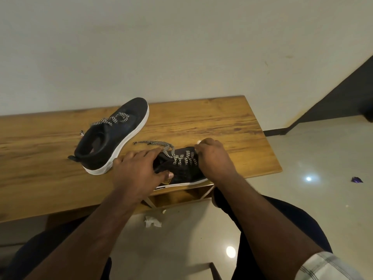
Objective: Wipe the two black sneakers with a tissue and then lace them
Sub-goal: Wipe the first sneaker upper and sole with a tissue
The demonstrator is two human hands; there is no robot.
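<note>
On the wooden table (212, 122) two black sneakers with white soles lie well apart. The near sneaker (182, 170) sits at the table's front edge, directly under and between the two hands, its toe pointing right and its sole rim just over the edge. The left hand (137, 172) covers the sneaker's collar end: its fingers are curled over the opening and the thumb presses against the side near a small gold tag, so it grips the near sneaker at the heel side. The right hand (214, 158) rests on the toe end, fingers bent down over the front of the lacing; whether it pinches the lace or only holds the upper cannot be told, as the fingertips are hidden behind the hand. A black-and-white zigzag lace (183, 158) crosses the eyelets between the two hands, and its loose end (151, 142) trails away to the left across the table, beyond the left hand's fingers. The far sneaker (113, 136) lies left of and behind the left hand, untouched, toe towards the wall, with its own patterned lace loosely threaded. A crumpled tissue (152, 221) lies on the floor below the table's edge, between the forearms.
</note>
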